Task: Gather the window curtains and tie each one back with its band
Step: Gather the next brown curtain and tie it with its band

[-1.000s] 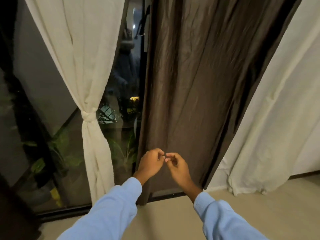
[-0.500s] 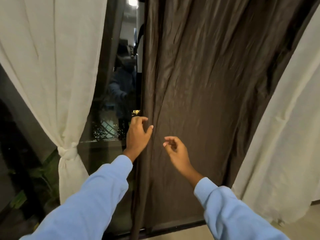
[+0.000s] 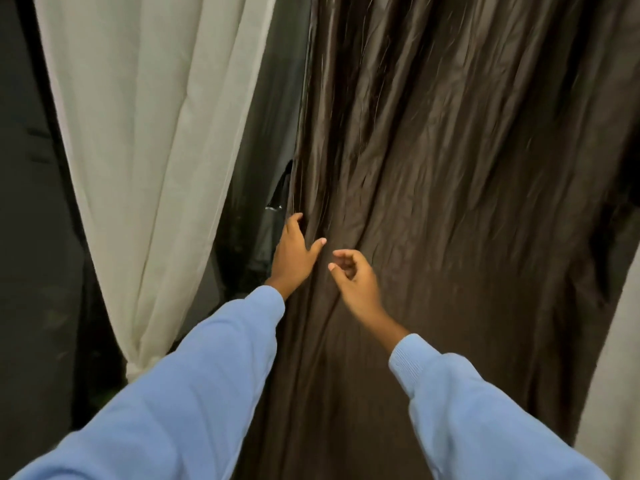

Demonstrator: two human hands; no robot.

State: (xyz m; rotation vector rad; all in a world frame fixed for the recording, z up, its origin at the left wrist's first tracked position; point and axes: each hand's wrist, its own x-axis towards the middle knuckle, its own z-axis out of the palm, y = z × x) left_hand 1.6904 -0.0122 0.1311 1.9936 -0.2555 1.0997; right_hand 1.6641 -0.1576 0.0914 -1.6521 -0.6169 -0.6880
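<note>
Brown curtain (image 3: 450,202): dark, glossy, heavily creased, hangs loose w/ long folds converging twd the hands. Its L edge runs down past the left hand (image 3: 294,258), which reaches up at that edge, fingers curled round behind it, thumb spread on the front face, clamped loosely on the fabric. Right hand (image 3: 353,282) just beside the thumb, in front of the cloth, fingers half curled & apart, holding nothing. White curtain (image 3: 149,150) well L of the grip, gathered low at its band (image 3: 133,370). Blue sleeves (image 3: 194,386) on both arms.
</note>
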